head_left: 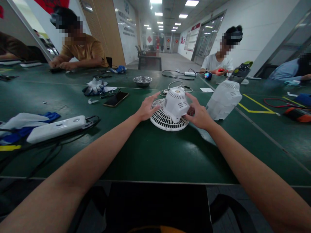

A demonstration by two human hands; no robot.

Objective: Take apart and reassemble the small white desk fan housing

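while the white housing [177, 105] stands, axis roughly upright, on the round grille [159, 120] between left hand [146, 108] and right hand [198, 113], the right lies nearer, spread against the housing's side, the left spread over the grille's edge.

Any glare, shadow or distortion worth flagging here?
Head view: ceiling lights burn to white; pale glare and a soft shadow near the right hand mark the green table; forearms stretch wide toward the lower corners; far corridor hazy; white housing clear.
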